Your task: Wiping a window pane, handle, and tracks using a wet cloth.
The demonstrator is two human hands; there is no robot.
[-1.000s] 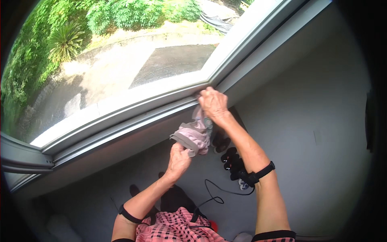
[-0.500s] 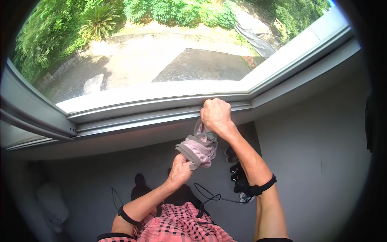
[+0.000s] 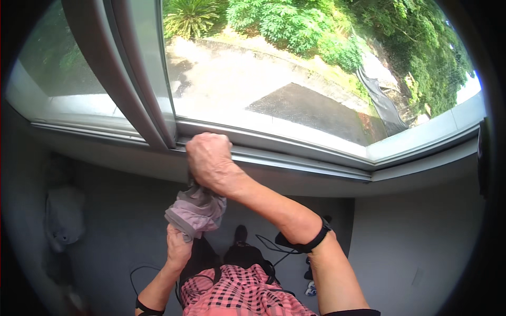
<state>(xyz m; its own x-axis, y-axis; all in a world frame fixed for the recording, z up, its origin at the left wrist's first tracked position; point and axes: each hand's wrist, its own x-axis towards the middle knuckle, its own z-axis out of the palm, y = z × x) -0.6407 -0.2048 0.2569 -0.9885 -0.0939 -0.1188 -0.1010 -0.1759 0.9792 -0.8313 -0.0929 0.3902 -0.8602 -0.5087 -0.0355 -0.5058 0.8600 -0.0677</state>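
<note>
Head-camera view looks down on a soft, crumpled cloth, pale lilac-grey and bunched into loose folds, hanging just below the sill between the person's two hands. Its upper end disappears into the right hand, which is balled into a fist around the fabric and pressed against the lower window track, a smooth, pale grey metal rail with long parallel ridges. The left hand grips the cloth's lower end from beneath, fingers curled shut around the bunched edge. A thin black band circles the right forearm, and another sits on the left wrist. Above the track, a clear glass pane shows sunlit paving and glossy green shrubs outside, and a straight grey vertical frame bar stands just left of the fist. Below lie a matt grey wall and floor, thin black cables, and a pink-and-black checked garment at the bottom edge. Compared with half a second ago, the right fist has slid left along the track and now sits beside the vertical bar, which had been far off to the left; the cloth and left hand have followed leftward.
</note>
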